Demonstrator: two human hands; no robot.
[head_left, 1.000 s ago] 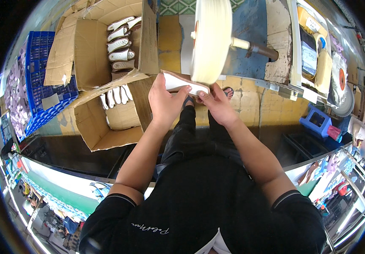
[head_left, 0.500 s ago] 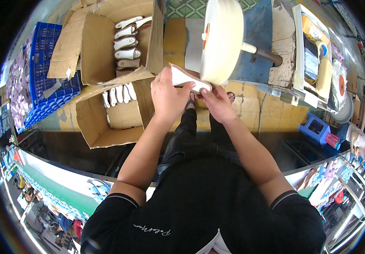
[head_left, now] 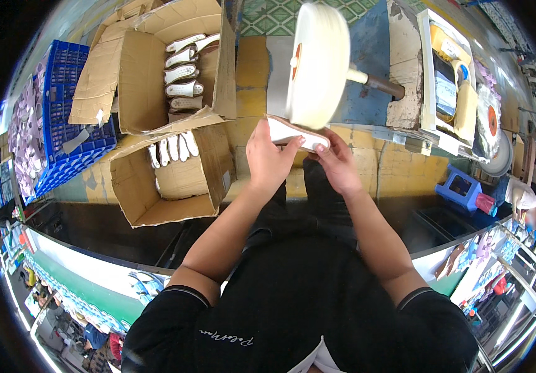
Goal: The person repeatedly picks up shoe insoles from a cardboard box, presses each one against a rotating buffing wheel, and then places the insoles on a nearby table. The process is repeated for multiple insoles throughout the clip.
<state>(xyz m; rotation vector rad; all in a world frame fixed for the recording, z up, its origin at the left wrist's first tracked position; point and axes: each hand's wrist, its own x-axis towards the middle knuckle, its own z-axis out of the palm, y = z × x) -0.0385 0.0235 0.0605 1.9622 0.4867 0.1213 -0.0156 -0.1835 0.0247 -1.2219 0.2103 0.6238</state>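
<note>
Between both my hands is a white shoe sole with a brown edge, held on its side. My left hand closes round its left end, the thumb pressed along the white face. At the right end my right hand pinches it between thumb and fingers. The sole's far edge meets the lower rim of a large cream buffing wheel, which looks blurred by motion. A shaft joins the wheel to a worn machine housing on the right.
Left of my hands stand two open cardboard boxes: the far one and the near one, both holding several soles. A blue crate is farther left. A white tray with tools tops the housing; a blue stool stands at right.
Both hands and the sole have shifted right and slightly nearer me relative to the boxes. The sole stays against the wheel's lower rim, and the grip looks the same.
</note>
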